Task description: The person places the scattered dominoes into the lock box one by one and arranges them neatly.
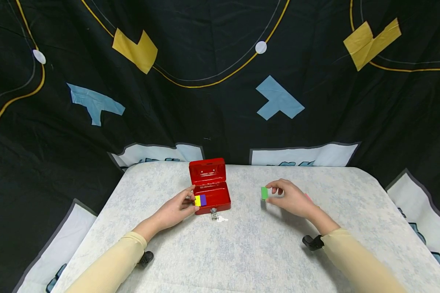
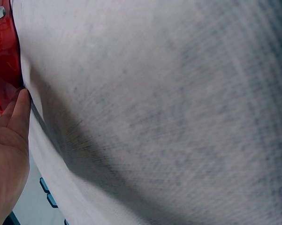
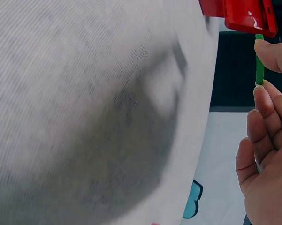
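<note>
A: Right hand (image 1: 290, 200), quick.
B: Pinching a thin green piece (image 1: 265, 193), thumb on one edge, fingertips on the other. Off the tabletop, right of the red box (image 1: 221, 197) and well apart from it. Right wrist view has the piece edge-on, other fingers loosely bent.
A: Left hand (image 1: 173, 210)?
B: At the box's left side. Fingers fairly straight, fingertips touching the side; not wrapped round anything that I can see.
A: Box state?
B: Upright on the table, lid (image 1: 207, 171) raised at the back, open side up. Inside, by the left wall: yellow piece (image 1: 197, 200) and purple piece (image 1: 203, 200), side by side, next to the left fingers. Can't tell if they're joined.
A: Front of box?
B: Silver lock (image 1: 214, 213) at the front, pale keys (image 1: 222, 219) just beside it on the cloth.
A: Anything else out?
B: Pinkish thing (image 1: 308, 197) behind the right wrist, mostly hidden; can't tell its shape.
A: Surroundings?
B: Pale mottled tablecloth (image 1: 242, 252), black backdrop (image 1: 212, 122) with yellow and blue patches. Cream sleeves (image 1: 108, 266), dark device (image 1: 313, 243) under the right wrist, another (image 1: 145, 258) under the left.
</note>
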The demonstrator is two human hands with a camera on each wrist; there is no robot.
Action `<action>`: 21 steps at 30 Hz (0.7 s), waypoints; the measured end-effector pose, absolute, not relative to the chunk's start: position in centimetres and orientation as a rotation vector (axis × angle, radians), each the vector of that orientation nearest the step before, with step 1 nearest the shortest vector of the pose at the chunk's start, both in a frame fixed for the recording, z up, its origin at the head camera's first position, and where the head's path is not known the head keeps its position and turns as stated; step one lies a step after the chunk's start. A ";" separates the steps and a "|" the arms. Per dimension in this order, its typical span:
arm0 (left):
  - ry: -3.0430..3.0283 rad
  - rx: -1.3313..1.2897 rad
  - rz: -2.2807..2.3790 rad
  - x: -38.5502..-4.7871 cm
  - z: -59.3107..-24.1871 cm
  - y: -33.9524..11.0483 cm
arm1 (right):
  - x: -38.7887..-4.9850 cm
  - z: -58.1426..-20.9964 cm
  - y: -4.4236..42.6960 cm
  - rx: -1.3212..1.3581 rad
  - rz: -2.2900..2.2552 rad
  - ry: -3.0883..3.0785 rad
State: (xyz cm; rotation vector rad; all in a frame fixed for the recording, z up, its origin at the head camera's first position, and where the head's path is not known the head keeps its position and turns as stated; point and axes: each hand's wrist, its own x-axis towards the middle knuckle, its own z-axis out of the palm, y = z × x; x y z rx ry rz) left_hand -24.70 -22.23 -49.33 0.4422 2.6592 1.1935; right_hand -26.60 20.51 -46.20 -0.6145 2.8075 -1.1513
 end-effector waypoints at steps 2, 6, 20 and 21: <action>2.660 0.443 1.195 -24.7 -49.3 -22.2 | -26.6 -46.2 20.1 -0.625 -1.164 2.796; 2.664 0.447 1.198 -24.7 -49.3 -22.2 | -26.7 -46.1 19.5 -0.646 -1.160 2.789; 2.661 0.453 1.202 -24.7 -49.3 -22.2 | -27.1 -45.9 17.2 -0.692 -1.133 2.783; 2.661 0.452 1.203 -24.7 -49.3 -22.2 | -27.2 -45.9 17.0 -0.690 -1.134 2.777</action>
